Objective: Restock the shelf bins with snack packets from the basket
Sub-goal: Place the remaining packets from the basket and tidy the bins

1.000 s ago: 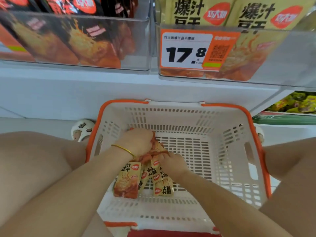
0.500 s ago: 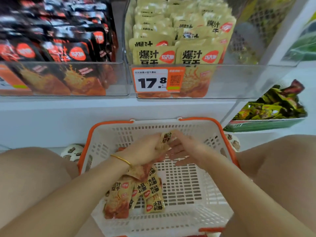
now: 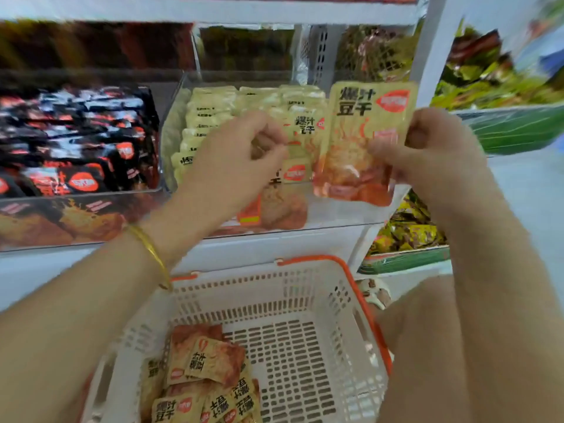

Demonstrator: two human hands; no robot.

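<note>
Up from the basket (image 3: 363, 300) our hands have come to the bin (image 3: 335, 215) above it: right hand (image 3: 433, 154) fingers (image 3: 384, 151) pinch a packet (image 3: 360, 132) upright; left hand (image 3: 232, 166) fingers (image 3: 271, 129) curl by a second packet (image 3: 305, 126), grip unclear.

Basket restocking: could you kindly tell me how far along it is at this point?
Done: the clear bin already holds rows of yellow packets. In hand: the right hand grips a yellow packet before that bin; the left hand seems to pinch a second packet. Left: a small pile of packets lies in the basket.
</note>
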